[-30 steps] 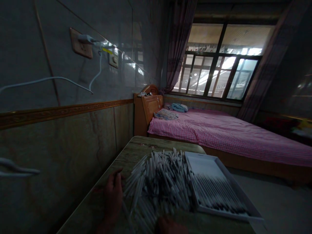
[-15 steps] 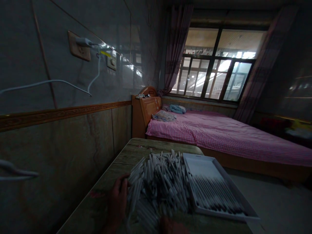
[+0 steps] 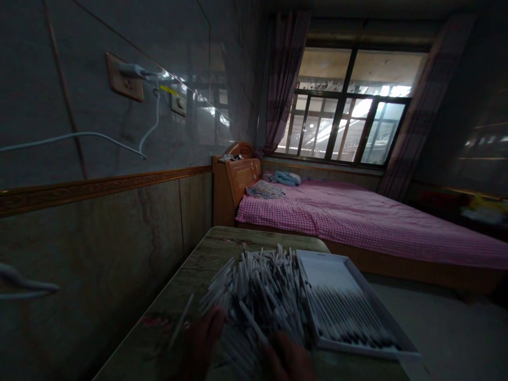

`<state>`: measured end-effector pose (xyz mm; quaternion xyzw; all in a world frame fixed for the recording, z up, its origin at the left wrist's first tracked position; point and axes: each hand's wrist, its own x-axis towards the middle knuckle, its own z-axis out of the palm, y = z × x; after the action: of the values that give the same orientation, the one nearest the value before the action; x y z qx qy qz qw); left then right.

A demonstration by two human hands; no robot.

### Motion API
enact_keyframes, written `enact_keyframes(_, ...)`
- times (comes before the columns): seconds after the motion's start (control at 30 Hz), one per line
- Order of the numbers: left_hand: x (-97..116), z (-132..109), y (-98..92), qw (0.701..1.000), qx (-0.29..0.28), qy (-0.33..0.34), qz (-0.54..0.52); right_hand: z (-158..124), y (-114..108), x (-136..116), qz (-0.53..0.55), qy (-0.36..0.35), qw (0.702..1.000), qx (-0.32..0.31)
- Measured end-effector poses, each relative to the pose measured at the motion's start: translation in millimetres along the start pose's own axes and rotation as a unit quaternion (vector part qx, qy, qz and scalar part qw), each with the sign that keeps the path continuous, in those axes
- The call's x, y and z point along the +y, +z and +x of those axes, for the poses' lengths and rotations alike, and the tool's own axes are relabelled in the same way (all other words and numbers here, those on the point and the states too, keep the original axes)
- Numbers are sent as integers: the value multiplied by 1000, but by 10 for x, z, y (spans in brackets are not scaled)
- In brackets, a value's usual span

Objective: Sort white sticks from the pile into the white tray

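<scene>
so going left to right: there's one loose stick (image 3: 181, 321) lying apart from the others on the left of the surface (image 3: 193, 272), and it wasn't in that spot half a second ago. next to it the left hand (image 3: 208, 330) has slid in lower and closer to the near left edge of the heap. its fingers look bent but it's dark and smeary, so can't tell how open it is or if it's got anything.

the big messy heap of pale sticks (image 3: 273, 280) still sits mid-surface. the right hand (image 3: 288, 357) has come up from the bottom edge, fingers closed on the near end of a pale stick (image 3: 252, 324) slanting over the heap. i'd call that one stick singled out.

far right, the white tray (image 3: 329, 272) and its neat row of dark-ended sticks (image 3: 349, 312) look the same as before.
</scene>
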<state>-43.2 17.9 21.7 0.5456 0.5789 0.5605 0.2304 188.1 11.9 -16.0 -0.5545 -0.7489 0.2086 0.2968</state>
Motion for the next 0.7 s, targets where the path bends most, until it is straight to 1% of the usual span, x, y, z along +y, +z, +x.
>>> enact_keyframes(0.07, -8, -32, 43, 998, -68, 1, -1, -3, 24, -29, 48, -8, 999, 25)
enact_keyframes(0.13, -14, -59, 105, 991, -136, -12, -18, -1, 60, -49, 63, -28, 997, 37)
enact_keyframes(0.17, -13, -69, 139, 987, -159, -25, -28, 4, 76, -56, 61, -43, 996, 38)
enact_keyframes(0.23, -4, -83, 204, 983, -169, -55, -47, 19, 93, -70, 50, -72, 996, 30)
enact_keyframes(0.3, 12, -84, 251, 983, -143, -87, -70, 45, 84, -89, 37, -96, 995, 13)
enact_keyframes(0.4, 45, -61, 254, 984, -73, -126, -104, 99, 46, -140, -3, -112, 994, 13)
enact_keyframes(0.47, 70, -31, 212, 983, -20, -134, -126, 142, 28, -184, -71, -98, 992, 31)
enact_keyframes(0.53, 96, 5, 159, 978, 20, -132, -157, 187, 29, -223, -155, -72, 984, 44)
enact_keyframes(0.6, 121, 42, 121, 970, 30, -146, -193, 224, 43, -249, -219, -60, 973, 47)
enact_keyframes(0.7, 158, 80, 104, 955, 35, -184, -230, 253, 58, -260, -265, -65, 961, 45)
